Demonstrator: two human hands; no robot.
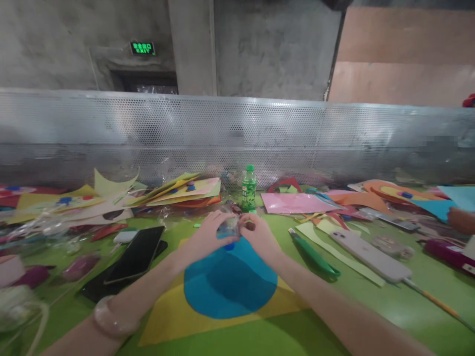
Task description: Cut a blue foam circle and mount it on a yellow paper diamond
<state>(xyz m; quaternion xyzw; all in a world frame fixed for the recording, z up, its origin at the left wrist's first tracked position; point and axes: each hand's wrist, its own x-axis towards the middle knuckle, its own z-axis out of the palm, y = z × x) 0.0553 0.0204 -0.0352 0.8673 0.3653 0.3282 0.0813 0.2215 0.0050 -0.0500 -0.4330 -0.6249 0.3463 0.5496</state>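
Observation:
My left hand (213,231) and my right hand (259,234) meet above the far edge of a blue paper circle (230,287). Between their fingertips is a small, clear, shiny piece of plastic (233,226), too blurred to name more exactly. The fingers of my left hand curve round its left side, while my right thumb and forefinger pinch at its right side. Just below the fingers shows a small dark blue lump (230,246). The circle lies on a yellow paper sheet (166,319), and my arms' shadows fall across it.
A green bottle (249,190) stands beyond my hands. At left lies a black phone (135,254); at right are a green utility knife (313,254) and a pale phone (369,254) with a cable. Coloured paper (297,202) lines the metal barrier (185,128). Another person's hand (461,220) is at far right.

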